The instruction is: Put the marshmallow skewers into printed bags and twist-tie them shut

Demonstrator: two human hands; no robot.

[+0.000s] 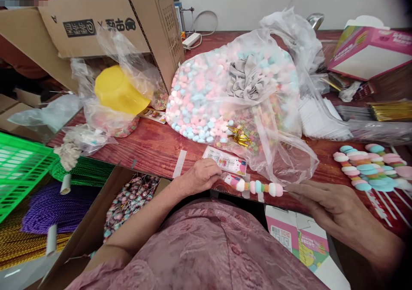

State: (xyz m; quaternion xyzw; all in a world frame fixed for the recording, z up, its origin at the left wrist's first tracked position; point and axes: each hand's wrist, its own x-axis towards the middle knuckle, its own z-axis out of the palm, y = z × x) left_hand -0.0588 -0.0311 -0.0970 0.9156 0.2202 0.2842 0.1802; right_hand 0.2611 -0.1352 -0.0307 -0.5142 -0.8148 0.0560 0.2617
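head | skewer (257, 187) of soft candy at table (154, 148) edge, 6 o'clock of bag (231, 97) | our left hand (199, 176) pinches its wrapped end, right hand (322, 200) slack, fingers at stick tip | light, squashy, sticky; we judge hold by stick ends

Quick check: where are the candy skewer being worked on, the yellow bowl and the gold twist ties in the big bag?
candy skewer (259, 188), head view, on its middle candies.
yellow bowl (119, 90), head view, on its side wall.
gold twist ties (240, 135), head view, on the bundle's centre.
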